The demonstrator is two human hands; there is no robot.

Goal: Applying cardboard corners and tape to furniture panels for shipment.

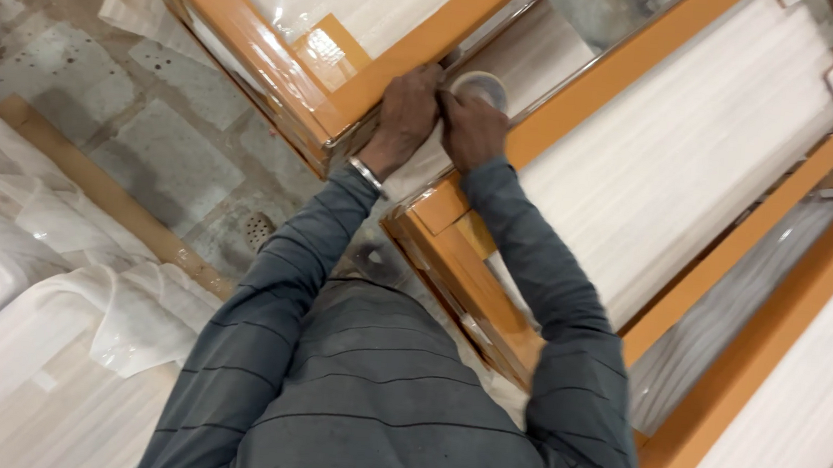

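Overhead, both hands met at the gap between two orange wooden frames wrapped in white foam sheeting. The left hand, a metal bangle on its wrist, was curled with fingers bent, pressing on the white wrapping at the corner of the frame. The right hand was closed around a roll of tape, held just against the left hand's fingertips. Below lay a stone floor.

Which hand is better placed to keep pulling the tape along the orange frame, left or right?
Likely right. The right hand already grips the tape roll at the orange frame. The left hand presses the white wrap beside it, holding it down.
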